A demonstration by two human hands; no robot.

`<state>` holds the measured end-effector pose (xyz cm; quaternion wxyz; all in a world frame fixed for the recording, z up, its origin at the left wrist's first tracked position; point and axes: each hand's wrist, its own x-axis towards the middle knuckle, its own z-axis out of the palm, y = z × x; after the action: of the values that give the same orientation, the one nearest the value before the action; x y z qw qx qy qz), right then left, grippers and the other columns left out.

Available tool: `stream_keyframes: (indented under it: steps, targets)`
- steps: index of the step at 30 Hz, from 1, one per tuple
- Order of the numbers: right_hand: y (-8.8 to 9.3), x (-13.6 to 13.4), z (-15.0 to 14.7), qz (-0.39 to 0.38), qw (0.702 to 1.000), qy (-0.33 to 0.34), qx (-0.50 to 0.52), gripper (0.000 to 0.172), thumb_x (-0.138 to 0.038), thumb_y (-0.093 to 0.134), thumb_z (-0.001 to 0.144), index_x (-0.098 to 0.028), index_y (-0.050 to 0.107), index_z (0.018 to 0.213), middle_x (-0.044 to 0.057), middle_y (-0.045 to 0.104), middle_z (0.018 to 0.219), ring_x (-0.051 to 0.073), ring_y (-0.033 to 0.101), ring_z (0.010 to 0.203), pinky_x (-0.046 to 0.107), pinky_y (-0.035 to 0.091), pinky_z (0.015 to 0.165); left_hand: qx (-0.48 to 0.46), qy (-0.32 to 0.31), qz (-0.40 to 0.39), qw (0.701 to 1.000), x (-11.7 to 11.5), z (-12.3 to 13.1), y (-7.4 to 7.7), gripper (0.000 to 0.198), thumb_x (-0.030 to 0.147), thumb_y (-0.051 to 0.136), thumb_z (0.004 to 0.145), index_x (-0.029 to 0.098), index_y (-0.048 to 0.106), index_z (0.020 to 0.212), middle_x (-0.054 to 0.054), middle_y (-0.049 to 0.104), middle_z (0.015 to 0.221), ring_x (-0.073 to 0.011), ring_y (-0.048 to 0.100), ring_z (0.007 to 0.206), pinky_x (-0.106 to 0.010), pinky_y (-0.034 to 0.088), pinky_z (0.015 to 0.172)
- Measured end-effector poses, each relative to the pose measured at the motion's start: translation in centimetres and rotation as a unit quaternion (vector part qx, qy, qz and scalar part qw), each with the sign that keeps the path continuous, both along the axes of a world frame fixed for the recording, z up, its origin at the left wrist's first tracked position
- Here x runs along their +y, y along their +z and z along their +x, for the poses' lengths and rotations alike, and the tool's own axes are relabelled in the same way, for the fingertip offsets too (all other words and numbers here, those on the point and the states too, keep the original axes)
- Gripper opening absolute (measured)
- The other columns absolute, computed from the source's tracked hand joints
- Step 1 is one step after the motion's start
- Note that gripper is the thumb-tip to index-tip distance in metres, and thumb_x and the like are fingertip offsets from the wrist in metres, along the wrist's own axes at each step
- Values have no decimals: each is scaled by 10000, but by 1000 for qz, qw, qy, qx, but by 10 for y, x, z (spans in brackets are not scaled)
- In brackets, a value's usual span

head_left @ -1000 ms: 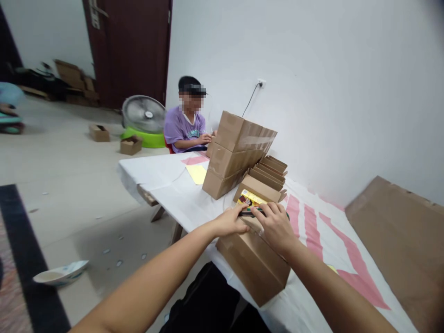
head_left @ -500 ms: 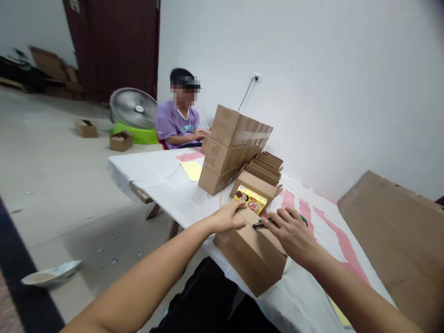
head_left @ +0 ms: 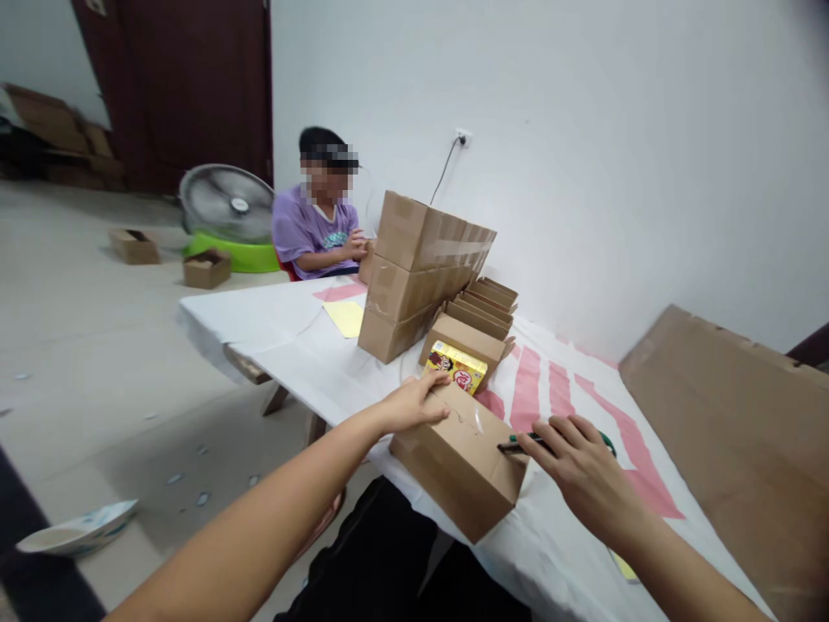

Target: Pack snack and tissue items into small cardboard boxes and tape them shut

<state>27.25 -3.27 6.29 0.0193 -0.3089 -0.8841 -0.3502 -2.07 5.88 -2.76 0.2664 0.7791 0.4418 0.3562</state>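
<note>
A brown cardboard box (head_left: 463, 458) lies in front of me at the near table edge, with a shiny strip on its top. My left hand (head_left: 418, 402) rests on the box's far left end, thumb and fingers spread. In my right hand (head_left: 570, 453), closed, is a slim green-and-black tool (head_left: 513, 447) that looks like a box cutter. Its dark tip points left, over the box top near the right end. Whether the tip touches the cardboard, I cannot tell. Just behind the box stands a yellow printed carton (head_left: 458, 367), partly hidden by my left fingers.
Stacked taped boxes (head_left: 405, 289) rise mid-table, beside a row of open boxes (head_left: 476, 315). A person (head_left: 317, 229) sits beyond, hands at a small box. A large cardboard sheet (head_left: 731, 441) leans at right. A fan (head_left: 226, 207) and a bowl (head_left: 81, 527) are on the floor.
My right hand has drawn the tool rightward along the box top, from near my left hand toward the right end. The box top looks flatter. The view has shifted slightly.
</note>
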Motion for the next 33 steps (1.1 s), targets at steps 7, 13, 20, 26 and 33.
stream_keyframes:
  steps: [7,13,20,26,33]
  targets:
    - [-45,-11,71,-70,983,-72,156,488,-11,403,832,-226,531,1252,88,634,1131,257,550,1003,411,422,850,46,29,-12,998,-17,12,9,696,450,611,752,210,414,1374,-90,531,1375,-308,501,1214,-434,386,1036]
    - [-120,-11,112,-203,914,-231,263,443,-124,425,824,-190,520,1252,116,632,1156,261,598,1040,406,482,878,81,62,-24,994,-32,23,15,684,491,553,783,225,391,1392,-70,526,1380,-323,511,1167,-443,417,987]
    - [-162,-4,105,-286,879,-269,270,445,-133,474,790,-199,619,1205,117,668,1150,263,617,1068,397,474,941,111,90,-1,990,-42,29,19,625,478,501,815,220,416,1378,-74,538,1368,-314,531,1108,-445,444,938]
    - [-100,33,75,-177,870,-149,436,332,-296,423,897,-192,657,1109,123,679,1148,270,618,1101,475,491,949,125,90,4,988,-42,29,18,633,477,482,826,198,405,1389,-68,506,1407,-311,510,1127,-442,422,976]
    - [-47,46,-16,-202,929,96,296,359,-74,407,909,-232,663,1106,62,693,1154,211,617,1101,427,488,953,113,85,6,990,-43,29,17,644,483,481,828,200,398,1400,-66,485,1429,-328,509,1115,-466,421,969]
